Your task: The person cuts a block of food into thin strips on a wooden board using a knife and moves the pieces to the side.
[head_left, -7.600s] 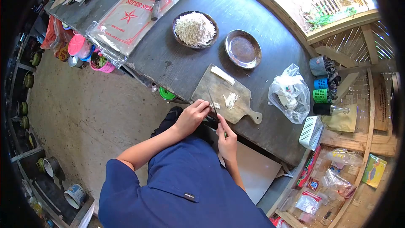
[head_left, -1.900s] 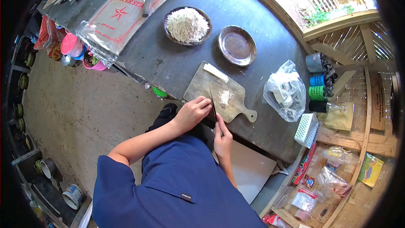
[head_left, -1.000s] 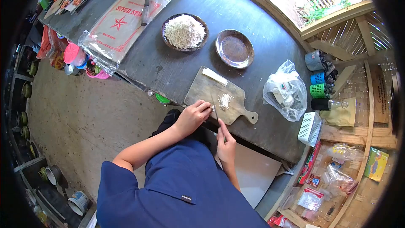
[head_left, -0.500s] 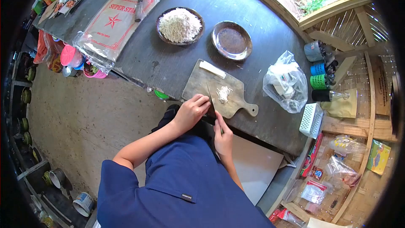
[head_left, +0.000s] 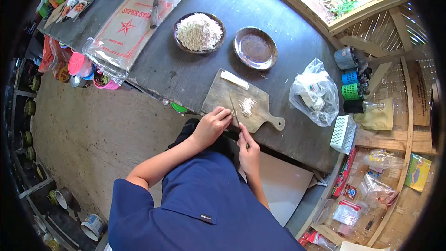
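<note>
The wooden cutting board lies at the table's near edge. My right hand is closed round the handle of a knife, its blade pointing away from me over the board. Just left of the blade, my left hand rests on the board with fingers curled and pressed together; what they hold is hidden. To the right of the blade sits a small heap of thin white strips. A white rectangular piece lies along the board's far edge.
Beyond the board stand a bowl heaped with pale shreds and a dark brown plate. A clear plastic bag with white pieces lies to the right. Another knife rests on a printed plastic packet. A white basket stands at the right edge.
The knife and my right hand have shifted slightly to the right, with the blade a little farther from my left fingers. My left hand stays almost in place.
</note>
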Tool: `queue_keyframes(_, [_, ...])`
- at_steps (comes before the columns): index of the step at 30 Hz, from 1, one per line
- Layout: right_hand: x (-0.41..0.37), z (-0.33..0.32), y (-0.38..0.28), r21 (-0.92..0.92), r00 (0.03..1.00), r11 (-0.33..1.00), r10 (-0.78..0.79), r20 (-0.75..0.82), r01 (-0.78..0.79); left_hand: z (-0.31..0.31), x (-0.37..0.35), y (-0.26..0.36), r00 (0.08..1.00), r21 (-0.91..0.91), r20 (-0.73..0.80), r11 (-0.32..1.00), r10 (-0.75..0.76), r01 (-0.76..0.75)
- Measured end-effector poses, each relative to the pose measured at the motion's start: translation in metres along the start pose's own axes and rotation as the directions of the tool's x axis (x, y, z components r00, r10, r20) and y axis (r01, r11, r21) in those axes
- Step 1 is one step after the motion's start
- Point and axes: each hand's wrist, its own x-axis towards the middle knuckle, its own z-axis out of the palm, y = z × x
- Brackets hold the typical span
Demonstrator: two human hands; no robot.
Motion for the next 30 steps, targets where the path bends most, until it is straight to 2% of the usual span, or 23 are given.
queue_keyframes(2, [-0.010,-0.001,0.012,0.002,0.993,0.993,-0.121,-0.015,0.121,0.001,0.000,0.000,1.000,-0.019,-0.020,1.000,-0.015,0.015])
queue_keyframes(4, [-0.019,-0.008,-0.006,-0.062,0.983,0.982,0.180,0.041,-0.177,0.001,-0.001,0.001,1.000,-0.039,-0.024,0.999,-0.015,0.014])
queue_keyframes(5, [-0.015,-0.005,-0.005,-0.065,0.982,0.982,0.183,0.042,-0.180,0.000,0.000,0.001,1.000,-0.027,-0.019,1.000,-0.008,0.007])
queue_keyframes(7, [-0.001,0.004,-0.003,-0.022,0.999,0.999,0.031,0.018,-0.031,0.001,-0.001,-0.001,1.000,-0.017,0.009,1.000,-0.020,0.020])
queue_keyframes(8, [0.005,0.001,-0.012,0.009,0.989,0.992,0.127,0.078,-0.128,0.001,-0.002,0.000,0.999,0.003,0.031,1.000,-0.025,0.025])
queue_keyframes(10, [0.006,0.000,-0.009,0.012,0.999,1.000,0.014,0.037,-0.015,-0.003,0.000,0.001,0.999,0.013,0.032,1.000,-0.021,0.020])
queue_keyframes(14, [-0.009,-0.006,-0.002,-0.028,0.999,0.999,-0.034,0.025,0.035,-0.001,0.000,0.000,1.000,-0.039,-0.009,0.999,-0.012,0.011])
queue_keyframes(16, [-0.012,-0.003,-0.006,-0.048,0.995,0.994,0.098,0.034,-0.097,0.000,0.000,0.001,1.000,-0.034,-0.018,0.999,-0.015,0.015])
queue_keyframes(17, [-0.004,0.006,0.000,-0.018,1.000,1.000,0.014,-0.005,-0.014,0.002,0.000,0.001,1.000,-0.041,-0.011,0.999,-0.017,0.017])
queue_keyframes(20, [0.004,0.002,-0.021,0.005,0.995,0.996,0.087,0.047,-0.088,0.000,-0.001,-0.001,1.000,-0.008,0.016,1.000,-0.021,0.021])
queue_keyframes(22, [-0.002,-0.001,-0.005,0.017,1.000,1.000,0.022,0.013,-0.022,-0.003,0.000,0.001,1.000,-0.032,-0.006,0.999,-0.015,0.015])
queue_keyframes(24, [-0.013,-0.007,-0.001,-0.051,0.996,0.996,0.077,0.048,-0.075,-0.003,0.001,0.001,1.000,-0.048,-0.012,0.998,-0.028,0.027])
queue_keyframes(25, [-0.017,-0.007,-0.001,-0.036,0.988,0.989,0.146,0.049,-0.145,-0.003,0.001,0.001,1.000,-0.034,-0.012,0.999,-0.025,0.025])
queue_keyframes(26, [-0.016,-0.003,0.001,-0.041,0.987,0.988,0.152,0.046,-0.150,-0.002,0.000,0.002,1.000,-0.022,-0.008,1.000,-0.023,0.023])
queue_keyframes(28, [-0.006,0.005,0.005,-0.044,1.000,0.999,0.017,-0.006,-0.017,0.001,0.000,0.000,1.000,-0.020,-0.008,1.000,-0.023,0.022])
queue_keyframes(30, [-0.003,0.002,-0.007,-0.020,0.998,0.998,0.060,0.030,-0.059,0.000,-0.003,0.000,1.000,-0.005,-0.007,1.000,-0.014,0.014])
